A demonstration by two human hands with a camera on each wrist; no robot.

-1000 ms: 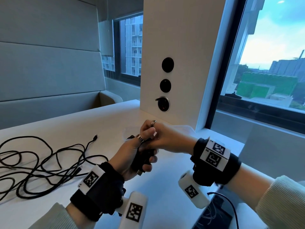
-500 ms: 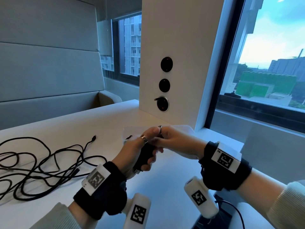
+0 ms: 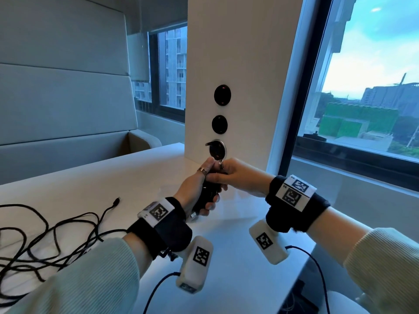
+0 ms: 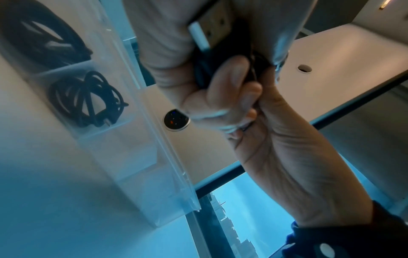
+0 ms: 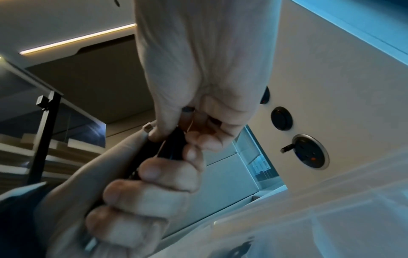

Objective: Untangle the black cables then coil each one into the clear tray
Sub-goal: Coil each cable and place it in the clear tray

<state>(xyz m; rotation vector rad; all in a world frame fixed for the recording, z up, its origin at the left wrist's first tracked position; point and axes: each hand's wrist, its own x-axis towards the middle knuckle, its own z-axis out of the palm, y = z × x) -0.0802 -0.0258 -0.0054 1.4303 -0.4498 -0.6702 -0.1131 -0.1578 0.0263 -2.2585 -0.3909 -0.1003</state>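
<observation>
My left hand [image 3: 209, 196] grips a coiled black cable bundle [image 3: 207, 193] upright above the white table [image 3: 136, 177]. A USB plug [image 3: 193, 215] sticks out below its palm and shows close in the left wrist view [image 4: 207, 29]. My right hand [image 3: 215, 175] pinches the top of the same bundle [image 5: 170, 146]. A loose tangle of black cables [image 3: 45, 241] lies on the table at the left. The clear tray [image 4: 143, 139] stands beneath the hands, with a coiled cable [image 4: 88, 99] in one compartment and another coil [image 4: 44, 34] in the one beside it.
A white pillar with round black sockets [image 3: 218, 150] rises just behind the hands. Windows flank it, and a padded bench [image 3: 68, 155] runs along the back left. The table's edge [image 3: 303, 264] falls away at the lower right. Thin leads hang from the wrist cameras.
Both hands have lifted the bundle a little up and towards the pillar. The right hand's fingers stay at the bundle's top; the tangle on the table has not moved.
</observation>
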